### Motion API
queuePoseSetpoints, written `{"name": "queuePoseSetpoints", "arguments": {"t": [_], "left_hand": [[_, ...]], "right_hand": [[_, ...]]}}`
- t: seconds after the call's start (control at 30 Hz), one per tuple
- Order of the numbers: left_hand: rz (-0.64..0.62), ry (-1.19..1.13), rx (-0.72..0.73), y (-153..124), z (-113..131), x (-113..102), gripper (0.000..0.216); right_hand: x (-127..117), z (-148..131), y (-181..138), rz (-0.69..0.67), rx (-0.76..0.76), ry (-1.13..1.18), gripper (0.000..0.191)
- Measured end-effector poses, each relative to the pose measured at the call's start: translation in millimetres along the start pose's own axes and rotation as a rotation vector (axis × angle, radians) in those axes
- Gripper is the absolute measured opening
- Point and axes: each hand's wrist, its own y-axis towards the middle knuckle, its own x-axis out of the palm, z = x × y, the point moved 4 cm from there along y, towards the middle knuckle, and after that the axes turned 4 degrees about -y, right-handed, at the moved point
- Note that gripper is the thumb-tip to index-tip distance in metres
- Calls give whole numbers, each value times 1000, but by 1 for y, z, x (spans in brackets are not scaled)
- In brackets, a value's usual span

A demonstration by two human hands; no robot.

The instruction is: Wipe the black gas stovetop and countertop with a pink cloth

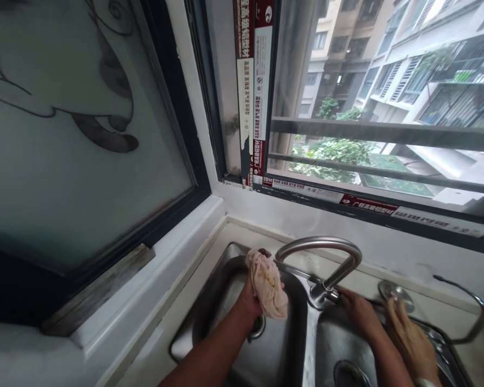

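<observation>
Left hand (253,299)'s closed round a crumpled pale-pink cloth (269,287); right of those fingers, right hand (358,312)'s by the curved silver metal faucet (341,273), grip unclear: light touch suits best.

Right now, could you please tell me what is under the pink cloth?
The left hand shows partly beneath the cloth, above the left basin; the cloth hides the rest of that hand.

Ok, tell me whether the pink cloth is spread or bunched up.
Bunched up: the pink cloth sits crumpled in the left hand, its surface gathered in folds.
</observation>
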Motion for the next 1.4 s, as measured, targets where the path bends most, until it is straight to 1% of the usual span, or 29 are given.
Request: {"name": "queuePoseSetpoints", "arguments": {"t": [0.07,0.1,0.13,0.33,0.47,0.57,0.77,0.93,1.13,1.27,1.4], "left_hand": [[-3,-2,9,1,-1,0,53],[-3,-1,11,1,-1,0,55],[-4,0,11,2,-2,-1,58],[8,-7,-2,9,-8,-6,68],[18,-8,-16,15,-10,-13,58],[28,-5,-32,20,-11,-18,52],[44,-14,-56,26,-16,-23,51],[32,-31,-60,28,-21,-24,49],[36,-51,-53,32,-28,-26,48],[40,-53,-66,35,-31,-27,50],[54,-47,-82,35,-33,-29,51]], "right_hand": [[16,-5,-1,-181,1,32,38],[19,-5,-1,-243,4,37,42],[20,-5,-1,-272,9,37,44],[11,-3,-2,-281,9,6,45],[15,-1,-4,-301,-28,-1,54],[18,3,-4,-293,-21,-19,59],[14,1,-5,-279,-14,35,50],[10,-3,-4,-266,1,55,47],[8,-3,-3,-296,-19,91,51],[7,-2,-3,-322,-16,159,47],[7,0,-3,-308,6,155,47]]}}
